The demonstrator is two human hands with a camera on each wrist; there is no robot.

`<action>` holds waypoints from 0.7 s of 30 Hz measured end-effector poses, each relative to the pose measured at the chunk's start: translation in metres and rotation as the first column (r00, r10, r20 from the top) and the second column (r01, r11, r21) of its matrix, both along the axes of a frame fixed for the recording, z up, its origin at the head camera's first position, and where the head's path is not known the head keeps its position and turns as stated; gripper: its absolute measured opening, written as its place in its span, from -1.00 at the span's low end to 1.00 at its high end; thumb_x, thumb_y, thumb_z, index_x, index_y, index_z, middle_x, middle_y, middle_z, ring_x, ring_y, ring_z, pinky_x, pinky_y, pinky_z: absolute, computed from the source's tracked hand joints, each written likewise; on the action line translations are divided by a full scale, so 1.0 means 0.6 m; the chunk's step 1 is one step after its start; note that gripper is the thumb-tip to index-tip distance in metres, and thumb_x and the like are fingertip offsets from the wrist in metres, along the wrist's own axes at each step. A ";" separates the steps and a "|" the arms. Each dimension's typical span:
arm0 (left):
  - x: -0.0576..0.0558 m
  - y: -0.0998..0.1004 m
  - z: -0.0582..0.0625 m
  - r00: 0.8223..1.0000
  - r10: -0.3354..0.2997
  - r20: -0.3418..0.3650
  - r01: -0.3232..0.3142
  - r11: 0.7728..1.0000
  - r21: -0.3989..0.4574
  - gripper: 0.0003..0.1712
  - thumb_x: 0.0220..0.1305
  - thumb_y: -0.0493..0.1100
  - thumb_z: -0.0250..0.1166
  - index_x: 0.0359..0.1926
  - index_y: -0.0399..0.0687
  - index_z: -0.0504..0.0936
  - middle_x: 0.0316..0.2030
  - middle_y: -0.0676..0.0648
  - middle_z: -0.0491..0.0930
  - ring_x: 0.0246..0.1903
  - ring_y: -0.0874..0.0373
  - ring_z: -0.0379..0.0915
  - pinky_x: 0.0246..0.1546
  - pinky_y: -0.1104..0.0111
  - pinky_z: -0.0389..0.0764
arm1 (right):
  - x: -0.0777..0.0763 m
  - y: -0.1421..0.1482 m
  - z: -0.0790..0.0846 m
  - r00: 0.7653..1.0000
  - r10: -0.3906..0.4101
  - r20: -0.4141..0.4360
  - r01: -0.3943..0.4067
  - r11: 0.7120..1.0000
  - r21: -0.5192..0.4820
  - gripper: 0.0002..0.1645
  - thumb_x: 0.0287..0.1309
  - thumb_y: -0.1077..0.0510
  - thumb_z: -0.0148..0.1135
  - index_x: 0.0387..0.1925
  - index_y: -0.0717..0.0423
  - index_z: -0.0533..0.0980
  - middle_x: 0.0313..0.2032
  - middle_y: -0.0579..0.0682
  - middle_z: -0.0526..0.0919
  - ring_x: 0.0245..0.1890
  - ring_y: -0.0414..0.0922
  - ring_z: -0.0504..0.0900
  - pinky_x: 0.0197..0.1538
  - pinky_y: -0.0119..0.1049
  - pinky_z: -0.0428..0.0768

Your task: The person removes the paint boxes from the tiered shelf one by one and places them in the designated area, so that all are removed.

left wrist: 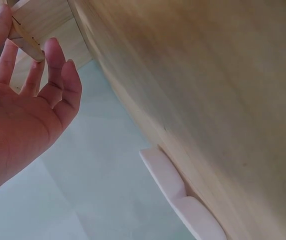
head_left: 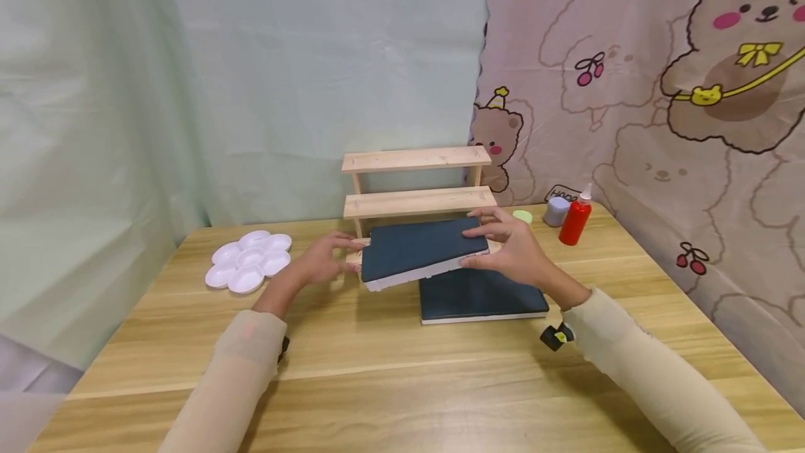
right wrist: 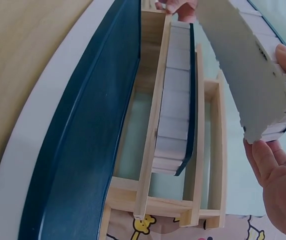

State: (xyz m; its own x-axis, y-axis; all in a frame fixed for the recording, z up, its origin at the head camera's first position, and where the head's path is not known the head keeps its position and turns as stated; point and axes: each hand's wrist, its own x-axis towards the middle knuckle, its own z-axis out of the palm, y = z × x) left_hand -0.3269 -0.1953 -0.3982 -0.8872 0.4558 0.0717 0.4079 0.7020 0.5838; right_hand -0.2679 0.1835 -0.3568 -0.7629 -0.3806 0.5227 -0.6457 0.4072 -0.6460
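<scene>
Wood-grain surface [head_left: 377, 390] | white flower-shaped palette [head_left: 250, 258], flat at left | red bottle with pale pointed nozzle [head_left: 575, 222], upright, far right | small lavender jar [head_left: 556, 212], just beside bottle | light-green round object [head_left: 523, 217], partly hidden | pale green curtain [head_left: 283, 75] behind | pinkish bear-print cloth [head_left: 654, 89], right

Table [head_left: 377, 397] with palette [head_left: 249, 261], blue case [head_left: 484, 296], shelf [head_left: 420, 202], bottle [head_left: 574, 222]

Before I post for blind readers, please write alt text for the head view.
A person's right hand holds a tilted, navy-topped box at a wooden shelf stand; the left hand grips the stand's lower left end. A navy case lies on the table, with a white tray at left and a red bottle at right.
</scene>
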 end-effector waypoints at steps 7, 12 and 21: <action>0.002 -0.001 0.001 1.000 0.006 0.006 -0.006 1.000 0.002 -0.43 0.19 -0.18 0.45 0.22 -0.18 0.60 0.30 -0.36 0.35 0.33 -0.33 0.19 0.29 -0.15 0.25 | 0.019 -0.013 0.012 1.000 0.014 -0.022 -0.013 1.000 0.006 -0.49 -0.25 0.38 0.63 -0.12 0.35 0.69 0.18 0.25 0.48 0.24 0.16 0.37 0.16 0.20 0.47; 0.001 -0.001 0.002 1.000 0.002 0.010 -0.002 1.000 -0.005 -0.43 0.21 -0.19 0.43 0.24 -0.19 0.58 0.31 -0.36 0.34 0.33 -0.33 0.18 0.29 -0.15 0.25 | 0.026 -0.017 0.016 0.998 0.029 -0.047 -0.029 1.000 0.004 -0.49 -0.27 0.38 0.64 -0.14 0.34 0.70 0.16 0.25 0.50 0.23 0.12 0.38 0.11 -0.04 0.57; 0.004 0.000 0.005 1.000 0.002 0.028 -0.002 1.000 -0.006 -0.45 0.23 -0.24 0.40 0.25 -0.21 0.56 0.32 -0.37 0.32 0.34 -0.34 0.17 0.29 -0.15 0.25 | 0.015 -0.010 -0.005 0.996 0.070 -0.059 -0.070 0.998 0.003 -0.47 -0.26 0.19 0.70 -0.12 0.15 0.74 0.15 0.06 0.54 0.19 -0.01 0.43 0.04 -0.25 0.59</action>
